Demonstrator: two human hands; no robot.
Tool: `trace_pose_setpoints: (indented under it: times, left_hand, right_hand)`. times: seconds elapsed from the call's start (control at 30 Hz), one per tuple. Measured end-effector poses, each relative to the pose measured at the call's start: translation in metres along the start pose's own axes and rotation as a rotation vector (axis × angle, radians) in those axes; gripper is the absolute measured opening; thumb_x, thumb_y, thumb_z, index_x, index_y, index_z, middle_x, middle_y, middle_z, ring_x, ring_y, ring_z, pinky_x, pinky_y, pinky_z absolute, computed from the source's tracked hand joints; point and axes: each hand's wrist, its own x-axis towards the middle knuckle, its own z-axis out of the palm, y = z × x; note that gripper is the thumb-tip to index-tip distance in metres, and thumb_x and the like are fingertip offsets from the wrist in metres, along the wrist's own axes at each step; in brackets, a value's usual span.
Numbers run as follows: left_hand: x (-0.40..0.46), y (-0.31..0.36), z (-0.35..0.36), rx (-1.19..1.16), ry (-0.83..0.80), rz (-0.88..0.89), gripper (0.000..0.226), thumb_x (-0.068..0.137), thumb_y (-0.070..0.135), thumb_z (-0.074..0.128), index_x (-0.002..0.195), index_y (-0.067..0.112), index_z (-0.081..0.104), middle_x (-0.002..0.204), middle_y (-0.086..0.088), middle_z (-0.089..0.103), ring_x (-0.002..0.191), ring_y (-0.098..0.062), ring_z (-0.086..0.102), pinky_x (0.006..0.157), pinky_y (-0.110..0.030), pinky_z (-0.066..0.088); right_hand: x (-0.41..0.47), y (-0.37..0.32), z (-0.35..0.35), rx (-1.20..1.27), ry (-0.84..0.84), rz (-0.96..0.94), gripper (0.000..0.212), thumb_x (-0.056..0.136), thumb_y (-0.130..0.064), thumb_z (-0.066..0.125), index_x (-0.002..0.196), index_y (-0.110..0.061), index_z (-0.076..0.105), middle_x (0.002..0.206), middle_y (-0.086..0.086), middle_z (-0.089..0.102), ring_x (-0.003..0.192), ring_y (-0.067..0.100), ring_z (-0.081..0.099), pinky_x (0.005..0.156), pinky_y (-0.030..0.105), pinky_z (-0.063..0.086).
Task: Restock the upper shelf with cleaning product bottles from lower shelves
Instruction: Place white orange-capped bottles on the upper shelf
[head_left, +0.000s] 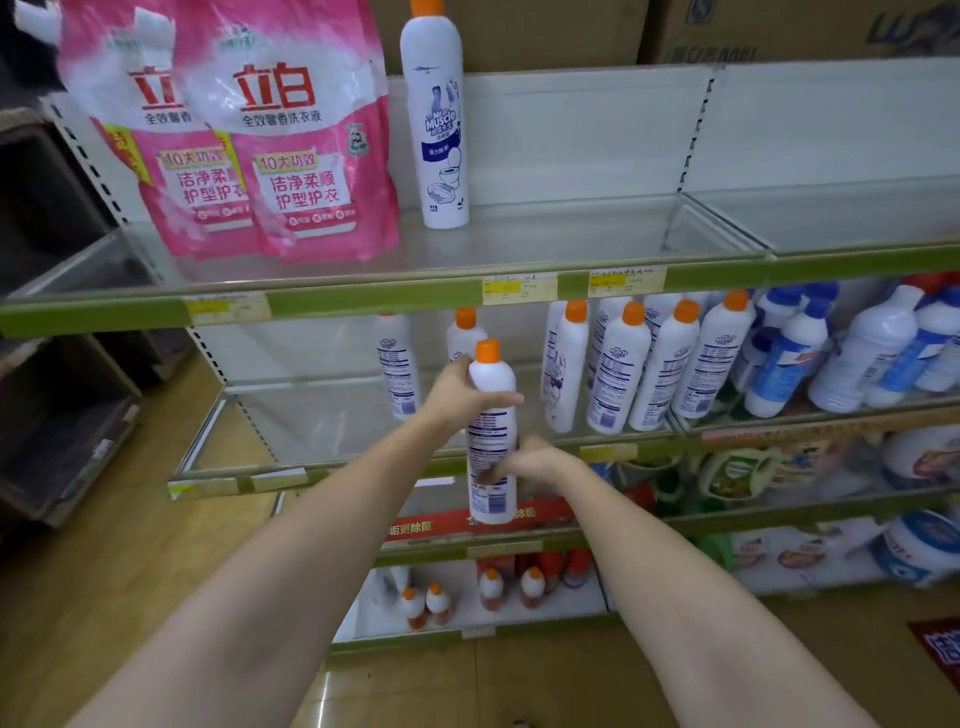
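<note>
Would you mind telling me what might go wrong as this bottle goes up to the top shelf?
The held bottle could clip the green shelf edge on its way up. Set down carelessly, it might topple the tall upright bottle or push the pink pouches. The left hand and right hand grip smooth plastic, so it may slip.

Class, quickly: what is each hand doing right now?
Left hand: grips the upper part of the white orange-capped plastic bottle.
Right hand: holds the same bottle lower down.
</note>
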Motion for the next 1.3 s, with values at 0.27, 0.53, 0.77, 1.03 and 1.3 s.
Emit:
trace_pose_setpoints:
  times: [0.27,0.53,0.77,1.03,1.3]
  left_hand:
    - [-0.055,-0.022,-0.045,-0.106,0.044,-0.051,0.068,0.059,0.035,0.095,0.114,0.015,0.060,0.104,-0.003,0.071,0.092,-0.020,0.070,0.078,-0.039,0.060]
    - [-0.108,-0.032,-0.090,-0.181,0.016,-0.039,0.062,0.064,0.027,0.093,0.114,0.011,0.061,0.103,-0.006,0.071,0.090,-0.021,0.070,0.069,-0.032,0.057]
    - [-0.142,-0.042,-0.116,-0.232,0.024,-0.097,0.058,0.070,0.029,0.090,0.114,0.012,0.056,0.097,-0.004,0.068,0.080,-0.016,0.068,0.057,-0.027,0.052]
    - [-0.151,-0.044,-0.140,-0.234,0.011,-0.122,0.072,0.067,0.037,0.089,0.123,0.012,0.053,0.109,-0.010,0.070,0.089,-0.024,0.072,0.071,-0.037,0.058]
    - [-0.149,-0.024,-0.143,-0.069,0.230,-0.263,0.092,0.072,0.031,0.087,0.140,0.012,0.028,0.128,-0.014,0.051,0.114,-0.035,0.058,0.096,-0.047,0.052]
  right_hand:
    - [-0.047,-0.021,0.065,0.048,-0.124,0.023,0.043,0.072,-0.018,0.086,0.111,-0.021,0.068,0.107,0.001,0.077,0.100,0.021,0.073,0.090,0.042,0.059]
    - [-0.089,-0.035,0.123,0.024,-0.149,0.016,0.059,0.069,-0.031,0.089,0.122,-0.022,0.065,0.113,0.000,0.076,0.108,0.023,0.071,0.101,0.048,0.053]
    - [-0.113,-0.046,0.161,0.013,-0.138,0.022,0.057,0.069,-0.031,0.088,0.121,-0.023,0.065,0.111,0.000,0.076,0.107,0.022,0.071,0.101,0.050,0.053]
    - [-0.125,-0.062,0.183,-0.129,0.056,-0.114,0.051,0.059,-0.038,0.089,0.104,-0.023,0.070,0.098,-0.001,0.077,0.091,0.021,0.074,0.088,0.048,0.060]
    - [-0.130,-0.082,0.208,-0.545,0.390,-0.223,0.034,0.069,-0.052,0.075,0.083,-0.023,0.066,0.078,-0.003,0.069,0.071,0.018,0.067,0.063,0.035,0.058]
